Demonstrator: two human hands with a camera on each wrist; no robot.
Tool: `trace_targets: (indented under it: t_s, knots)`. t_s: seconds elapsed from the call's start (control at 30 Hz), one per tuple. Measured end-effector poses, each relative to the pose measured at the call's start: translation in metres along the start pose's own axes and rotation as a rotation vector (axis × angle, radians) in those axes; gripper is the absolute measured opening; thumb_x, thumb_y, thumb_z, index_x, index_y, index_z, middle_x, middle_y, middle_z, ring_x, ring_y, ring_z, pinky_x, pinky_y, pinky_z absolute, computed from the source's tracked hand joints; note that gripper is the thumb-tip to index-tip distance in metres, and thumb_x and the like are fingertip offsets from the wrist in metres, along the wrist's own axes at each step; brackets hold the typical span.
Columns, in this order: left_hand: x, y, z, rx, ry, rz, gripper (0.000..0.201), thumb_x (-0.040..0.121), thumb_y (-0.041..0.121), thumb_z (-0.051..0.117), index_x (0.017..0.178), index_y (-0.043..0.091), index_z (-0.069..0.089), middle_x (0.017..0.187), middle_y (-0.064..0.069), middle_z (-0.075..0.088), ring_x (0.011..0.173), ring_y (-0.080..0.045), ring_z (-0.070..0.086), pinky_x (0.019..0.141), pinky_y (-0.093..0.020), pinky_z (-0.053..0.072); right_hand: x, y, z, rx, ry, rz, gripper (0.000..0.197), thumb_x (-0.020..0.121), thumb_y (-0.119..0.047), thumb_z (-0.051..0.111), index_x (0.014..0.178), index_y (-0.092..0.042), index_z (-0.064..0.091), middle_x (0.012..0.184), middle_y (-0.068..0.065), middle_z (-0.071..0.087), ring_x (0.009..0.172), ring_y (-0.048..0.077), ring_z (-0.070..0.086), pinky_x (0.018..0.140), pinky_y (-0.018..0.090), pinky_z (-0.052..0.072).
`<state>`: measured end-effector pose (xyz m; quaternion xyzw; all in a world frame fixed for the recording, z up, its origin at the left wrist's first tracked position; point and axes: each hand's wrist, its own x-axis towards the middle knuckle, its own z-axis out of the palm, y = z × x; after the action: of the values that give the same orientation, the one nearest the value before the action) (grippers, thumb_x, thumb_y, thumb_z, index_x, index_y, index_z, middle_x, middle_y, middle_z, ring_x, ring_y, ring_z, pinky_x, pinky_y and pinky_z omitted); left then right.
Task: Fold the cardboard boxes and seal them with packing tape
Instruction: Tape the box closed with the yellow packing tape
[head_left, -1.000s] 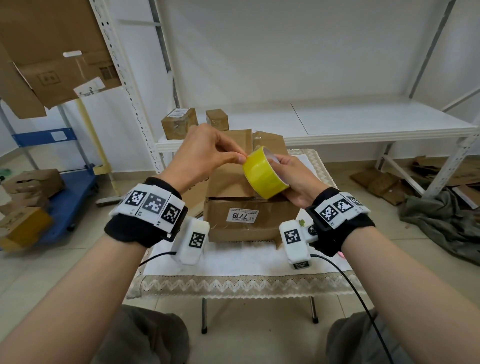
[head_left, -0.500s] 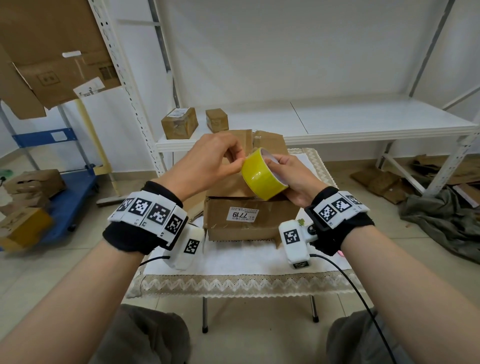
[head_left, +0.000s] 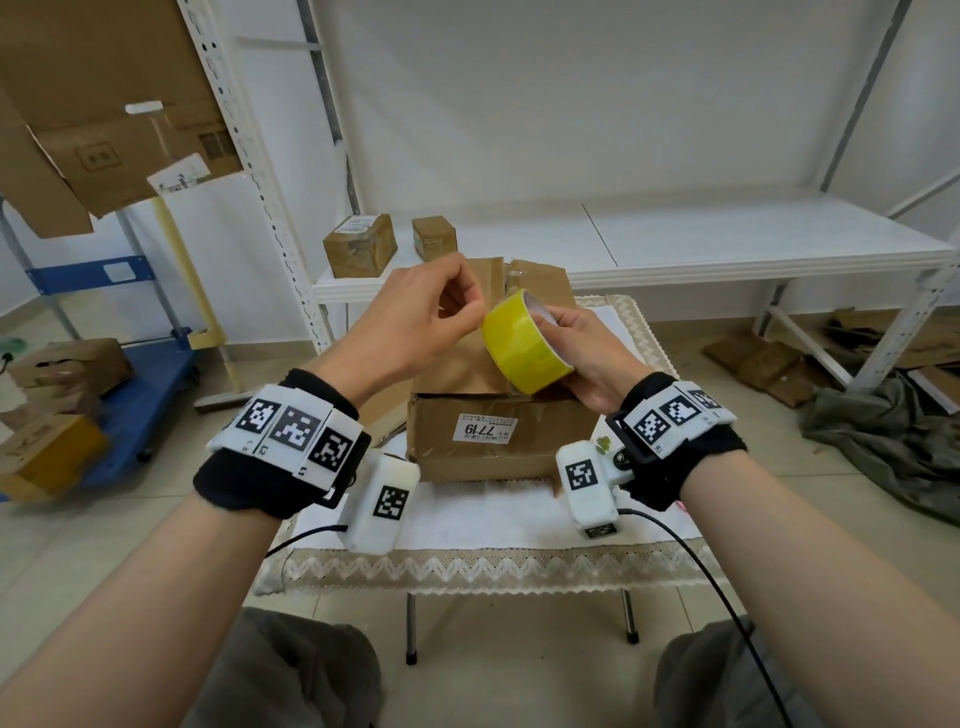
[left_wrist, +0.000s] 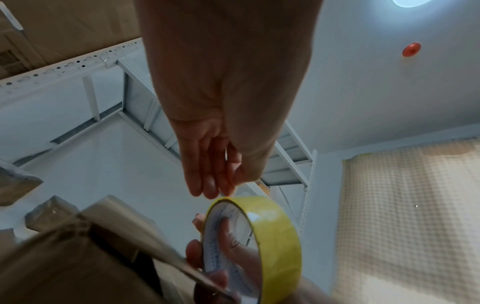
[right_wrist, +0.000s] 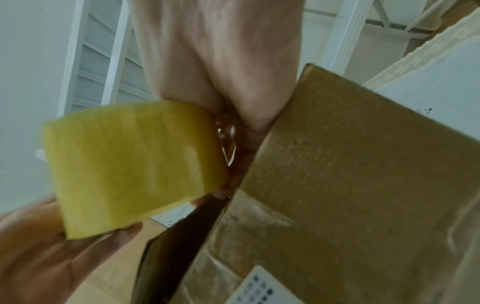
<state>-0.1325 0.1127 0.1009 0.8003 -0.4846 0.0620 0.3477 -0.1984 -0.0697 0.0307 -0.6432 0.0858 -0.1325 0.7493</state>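
My right hand (head_left: 560, 347) holds a roll of yellow packing tape (head_left: 524, 343) above the box, with fingers through its core. My left hand (head_left: 478, 315) has its thumb and fingertips pinched together at the roll's upper left rim. In the left wrist view the left hand (left_wrist: 221, 193) touches the top edge of the tape roll (left_wrist: 275, 246). No loose strip of tape shows. A brown cardboard box (head_left: 498, 431) with a white "7719" label stands on the small table (head_left: 493, 512), its far flaps standing up. The right wrist view has the tape roll (right_wrist: 130, 164) beside a box flap (right_wrist: 350, 174).
Two small taped boxes (head_left: 359, 244) sit on the white shelf (head_left: 727, 244) behind the table. A blue cart (head_left: 145, 395) with boxes is at the left. Flattened cardboard (head_left: 769, 364) and a grey-green cloth (head_left: 883, 441) lie on the floor at the right.
Both hands stay at the roll. My left fingertips have shifted slightly left along its rim, and the roll has tilted and dropped a little.
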Motion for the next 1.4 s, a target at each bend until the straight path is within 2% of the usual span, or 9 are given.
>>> trace_targets:
  t_s: [0.33,0.43,0.6,0.73,0.9,1.0,1.13,1.3,1.4]
  knots:
    - [0.011,0.011,-0.008,-0.008,-0.185,-0.149,0.011,0.099,0.016,0.054,0.089,0.020,0.056,0.092,-0.003,0.068,0.092,-0.021,0.067,0.090,-0.047,0.054,-0.002,-0.001,-0.001,-0.011,0.008,0.008,0.036,0.100,-0.032,0.058,0.115,-0.001,0.068,0.085,0.008,0.073,0.068,0.019,0.070,0.062,0.038,0.059]
    - [0.013,0.014,-0.010,-0.055,-0.228,-0.249,0.013,0.099,0.012,0.053,0.088,0.015,0.058,0.090,-0.007,0.069,0.089,-0.022,0.067,0.091,-0.044,0.056,-0.004,-0.002,0.001,-0.024,0.011,-0.023,0.021,0.099,-0.026,0.059,0.101,-0.009,0.071,0.078,0.001,0.074,0.066,0.013,0.070,0.055,0.030,0.058]
    - [0.018,0.019,-0.011,-0.115,-0.250,-0.371,0.019,0.098,0.004,0.050,0.083,0.009,0.060,0.082,-0.006,0.064,0.077,-0.015,0.061,0.076,-0.027,0.056,-0.003,0.001,0.004,-0.031,0.062,-0.072,0.012,0.097,-0.020,0.062,0.095,-0.012,0.072,0.081,0.001,0.074,0.069,0.011,0.070,0.055,0.023,0.056]
    - [0.016,0.013,-0.009,-0.190,-0.248,-0.439,0.014,0.098,0.012,0.056,0.110,0.014,0.061,0.085,-0.005,0.065,0.073,-0.012,0.060,0.080,-0.028,0.055,-0.002,0.003,0.006,-0.034,0.052,-0.090,0.012,0.097,-0.017,0.064,0.100,-0.009,0.072,0.088,0.005,0.074,0.071,0.008,0.070,0.061,0.019,0.054]
    - [0.012,0.008,-0.004,-0.195,-0.252,-0.352,0.030,0.104,0.026,0.050,0.109,0.008,0.074,0.085,-0.002,0.065,0.076,-0.010,0.057,0.079,-0.025,0.052,-0.002,0.002,0.007,-0.045,0.029,-0.091,0.017,0.097,-0.020,0.063,0.106,-0.007,0.072,0.097,0.009,0.074,0.077,0.012,0.070,0.066,0.022,0.055]
    - [0.009,0.006,0.003,-0.226,-0.109,-0.282,0.021,0.101,0.023,0.058,0.102,0.012,0.075,0.087,-0.006,0.069,0.073,-0.008,0.059,0.066,-0.018,0.050,-0.003,0.002,0.005,-0.046,0.019,-0.083,0.017,0.097,-0.022,0.063,0.105,-0.010,0.072,0.100,0.010,0.074,0.083,0.016,0.070,0.071,0.025,0.057]
    - [0.010,0.000,0.014,-0.231,0.059,-0.244,0.010,0.096,0.018,0.065,0.092,0.012,0.072,0.088,-0.019,0.069,0.069,-0.013,0.061,0.065,-0.026,0.054,-0.005,0.001,0.007,-0.019,0.015,-0.083,0.014,0.097,-0.019,0.063,0.104,-0.010,0.072,0.094,0.006,0.075,0.078,0.012,0.071,0.064,0.022,0.055]
    - [0.008,-0.005,0.020,-0.081,0.107,-0.164,0.010,0.097,0.022,0.063,0.091,0.019,0.069,0.080,-0.002,0.068,0.073,-0.015,0.063,0.071,-0.034,0.056,-0.004,0.002,0.007,-0.008,0.010,-0.072,0.018,0.097,-0.019,0.064,0.109,-0.008,0.072,0.099,0.009,0.075,0.082,0.015,0.071,0.065,0.022,0.055]
    - [0.006,-0.005,0.022,-0.025,0.097,-0.129,0.013,0.101,0.023,0.056,0.089,0.025,0.060,0.079,0.007,0.062,0.074,-0.012,0.060,0.070,-0.029,0.049,-0.002,0.003,0.008,-0.008,0.013,-0.071,0.021,0.096,-0.020,0.064,0.111,-0.006,0.071,0.100,0.011,0.074,0.082,0.016,0.071,0.065,0.023,0.056]
